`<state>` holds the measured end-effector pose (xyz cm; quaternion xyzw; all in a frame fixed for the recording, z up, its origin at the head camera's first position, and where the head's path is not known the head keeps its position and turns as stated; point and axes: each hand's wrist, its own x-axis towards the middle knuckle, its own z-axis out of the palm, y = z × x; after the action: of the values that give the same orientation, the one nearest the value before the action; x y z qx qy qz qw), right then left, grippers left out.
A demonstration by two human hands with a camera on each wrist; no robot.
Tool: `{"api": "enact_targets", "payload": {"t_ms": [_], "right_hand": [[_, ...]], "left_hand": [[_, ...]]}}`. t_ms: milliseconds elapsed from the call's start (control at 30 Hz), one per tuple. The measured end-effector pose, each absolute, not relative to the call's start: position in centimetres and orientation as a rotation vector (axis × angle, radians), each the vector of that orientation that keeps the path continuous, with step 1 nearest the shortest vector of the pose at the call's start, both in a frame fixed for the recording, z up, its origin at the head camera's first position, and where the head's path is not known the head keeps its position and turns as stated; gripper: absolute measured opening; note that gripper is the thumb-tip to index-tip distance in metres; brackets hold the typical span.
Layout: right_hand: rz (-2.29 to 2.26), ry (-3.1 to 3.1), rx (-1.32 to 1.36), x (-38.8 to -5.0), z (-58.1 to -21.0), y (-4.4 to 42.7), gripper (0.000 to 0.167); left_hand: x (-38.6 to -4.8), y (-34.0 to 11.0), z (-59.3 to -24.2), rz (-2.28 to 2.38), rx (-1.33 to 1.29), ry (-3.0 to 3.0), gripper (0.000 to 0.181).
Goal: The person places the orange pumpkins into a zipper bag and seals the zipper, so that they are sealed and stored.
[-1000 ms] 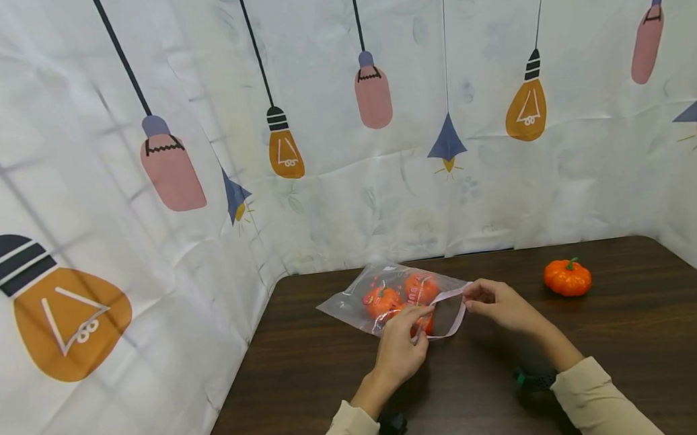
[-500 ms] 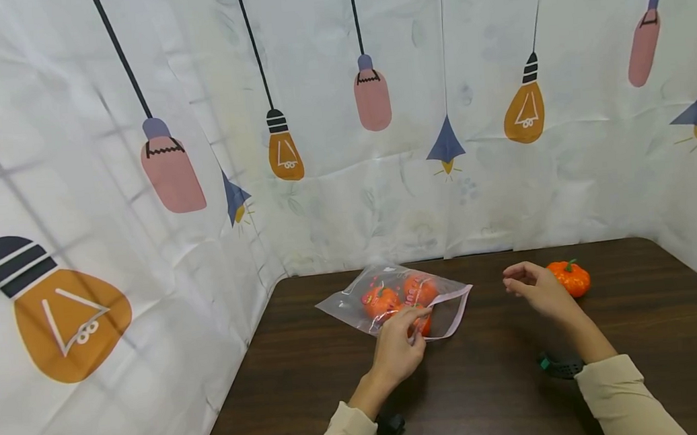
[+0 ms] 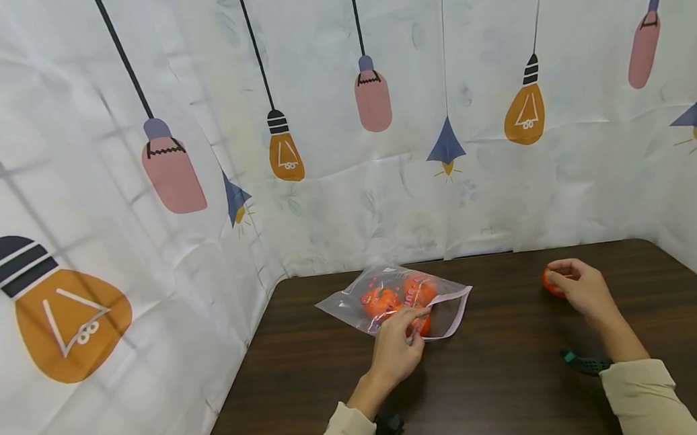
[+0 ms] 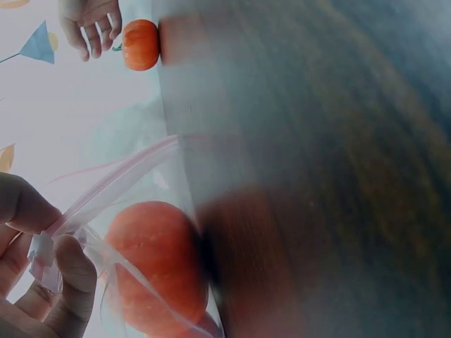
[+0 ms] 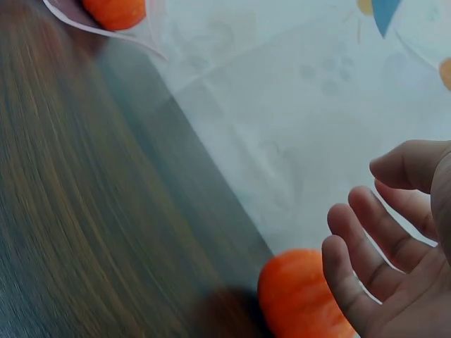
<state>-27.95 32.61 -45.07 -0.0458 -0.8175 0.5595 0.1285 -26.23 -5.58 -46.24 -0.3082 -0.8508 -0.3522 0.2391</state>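
On the left half of the table lies a clear plastic zip bag [image 3: 461, 314] with several small orange pumpkins [image 3: 381, 301] inside. My left hand [image 3: 396, 350] pinches the rim of its open mouth; in the left wrist view the thumb and a finger hold it by the white zip slider [image 4: 42, 250]. At the right stands a loose orange pumpkin [image 3: 550, 287], partly covered in the head view by my right hand [image 3: 588, 293]. Seen from the right wrist, that hand hovers beside and over this pumpkin [image 5: 296, 289], fingers spread and loosely bent, not gripping it.
The dark wooden table [image 3: 487, 383] reaches back to a white curtain [image 3: 348, 211] printed with hanging lamps. Dark straps [image 3: 586, 364] are on both wrists. Bare tabletop lies between the bag and the loose pumpkin.
My right hand let go of the bag's rim and moved right to the loose pumpkin. The left hand and the bag have stayed nearly still.
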Motion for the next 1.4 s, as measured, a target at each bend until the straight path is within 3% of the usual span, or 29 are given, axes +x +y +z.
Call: {"api": "enact_targets", "payload": {"t_ms": [400, 633, 1000, 1400], "right_hand": [[1.346, -2.402, -0.413, -27.6, -46.3, 34.3, 0.049], [1.372, -2.399, -0.528, -27.6, -47.0, 34.9, 0.071], [1.515, -2.502, -0.344, -28.3, -48.9, 36.3, 0.100], [1.524, -2.594, -0.267, -28.9, -49.0, 37.1, 0.100]], "left_hand": [[-26.5, -5.7, -46.4, -0.956, -0.852, -2.313, 0.043], [-26.5, -5.6, -46.3, -0.950, -0.849, -2.318, 0.044], [-26.6, -5.6, -46.3, -0.954, -0.851, -2.315, 0.044], [-26.5, -5.7, -46.4, -0.975, -0.866, -2.309, 0.043]]}}
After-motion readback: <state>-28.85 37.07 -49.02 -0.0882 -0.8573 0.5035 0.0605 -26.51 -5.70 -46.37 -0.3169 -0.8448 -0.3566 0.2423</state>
